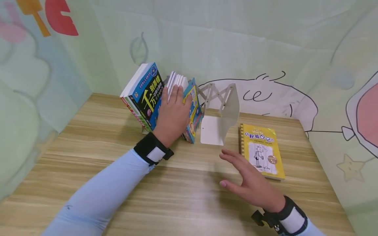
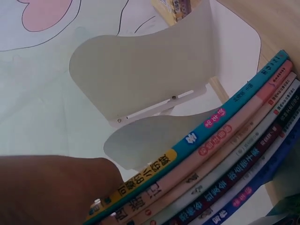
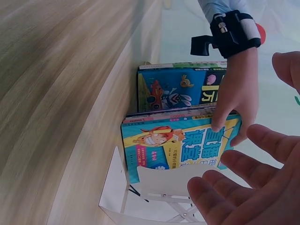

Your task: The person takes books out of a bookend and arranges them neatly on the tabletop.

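Note:
My left hand (image 1: 173, 114) grips a bundle of thin books (image 1: 180, 80) from above, and they lean with their spines toward me. The left wrist view shows several colourful spines (image 2: 201, 150), fanned slightly, with a digit over the near one. A turquoise cover (image 3: 183, 145) faces the bookend's bare side. Thick books (image 1: 147, 88) with a blue and black front cover lean just left of the bundle. My right hand (image 1: 254, 183), fingers spread and holding nothing, hovers over the table beside a yellow book (image 1: 262, 147).
An expandable white metal bookend (image 1: 231, 106) with a scissor lattice stands right of the thin books, its flat base plate (image 1: 212, 130) on the wooden table (image 1: 189, 190). Printed fabric walls (image 1: 265, 36) close in the back and both sides.

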The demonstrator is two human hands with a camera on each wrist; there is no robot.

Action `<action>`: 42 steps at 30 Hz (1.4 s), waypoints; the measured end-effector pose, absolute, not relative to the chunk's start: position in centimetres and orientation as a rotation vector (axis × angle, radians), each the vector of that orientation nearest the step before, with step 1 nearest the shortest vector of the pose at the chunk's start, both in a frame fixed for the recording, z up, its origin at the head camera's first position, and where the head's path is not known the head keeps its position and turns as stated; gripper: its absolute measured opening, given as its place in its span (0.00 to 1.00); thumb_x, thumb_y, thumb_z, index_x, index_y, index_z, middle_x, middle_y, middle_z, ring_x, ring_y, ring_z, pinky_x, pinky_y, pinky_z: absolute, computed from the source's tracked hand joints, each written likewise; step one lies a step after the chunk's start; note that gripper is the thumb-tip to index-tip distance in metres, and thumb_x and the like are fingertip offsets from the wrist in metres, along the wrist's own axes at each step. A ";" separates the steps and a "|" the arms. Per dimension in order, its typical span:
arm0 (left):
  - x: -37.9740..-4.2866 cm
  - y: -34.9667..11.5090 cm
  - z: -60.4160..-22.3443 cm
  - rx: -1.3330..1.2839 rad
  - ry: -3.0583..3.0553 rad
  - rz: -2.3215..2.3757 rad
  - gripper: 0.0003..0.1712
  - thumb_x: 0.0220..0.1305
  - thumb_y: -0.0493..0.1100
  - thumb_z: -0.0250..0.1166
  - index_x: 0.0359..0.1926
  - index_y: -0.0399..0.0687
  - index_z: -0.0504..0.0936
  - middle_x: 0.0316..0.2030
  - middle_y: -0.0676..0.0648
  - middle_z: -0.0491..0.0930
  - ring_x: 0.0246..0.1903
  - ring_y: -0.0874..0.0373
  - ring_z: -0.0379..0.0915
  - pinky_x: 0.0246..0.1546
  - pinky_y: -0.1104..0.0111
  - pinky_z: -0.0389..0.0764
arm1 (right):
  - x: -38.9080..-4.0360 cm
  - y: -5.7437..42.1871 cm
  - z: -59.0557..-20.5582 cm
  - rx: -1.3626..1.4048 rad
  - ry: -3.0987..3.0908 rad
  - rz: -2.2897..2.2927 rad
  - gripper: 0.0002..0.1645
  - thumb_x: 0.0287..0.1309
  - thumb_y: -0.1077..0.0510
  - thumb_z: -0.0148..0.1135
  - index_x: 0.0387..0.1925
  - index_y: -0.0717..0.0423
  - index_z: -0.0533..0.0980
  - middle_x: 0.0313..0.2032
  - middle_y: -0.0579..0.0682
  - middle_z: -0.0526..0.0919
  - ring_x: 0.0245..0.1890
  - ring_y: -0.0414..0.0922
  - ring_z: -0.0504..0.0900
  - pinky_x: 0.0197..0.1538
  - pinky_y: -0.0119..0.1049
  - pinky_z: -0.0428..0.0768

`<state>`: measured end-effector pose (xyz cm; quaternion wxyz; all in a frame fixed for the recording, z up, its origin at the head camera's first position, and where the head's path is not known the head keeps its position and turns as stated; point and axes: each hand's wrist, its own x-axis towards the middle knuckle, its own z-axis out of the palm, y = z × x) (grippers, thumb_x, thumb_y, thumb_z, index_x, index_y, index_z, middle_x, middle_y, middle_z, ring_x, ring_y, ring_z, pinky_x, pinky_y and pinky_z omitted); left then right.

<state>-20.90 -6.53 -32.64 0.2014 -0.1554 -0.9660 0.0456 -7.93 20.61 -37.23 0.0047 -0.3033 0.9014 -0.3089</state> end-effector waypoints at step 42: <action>-17.2 -4.8 -34.7 -0.619 -2.431 -0.020 0.19 0.66 0.38 0.66 0.58 0.45 0.81 0.73 0.33 0.61 0.72 0.29 0.54 0.73 0.43 0.58 | -8.0 20.1 -38.3 -0.948 2.782 -0.984 0.42 0.61 0.47 0.70 0.73 0.38 0.62 0.73 0.46 0.64 0.72 0.49 0.66 0.67 0.54 0.72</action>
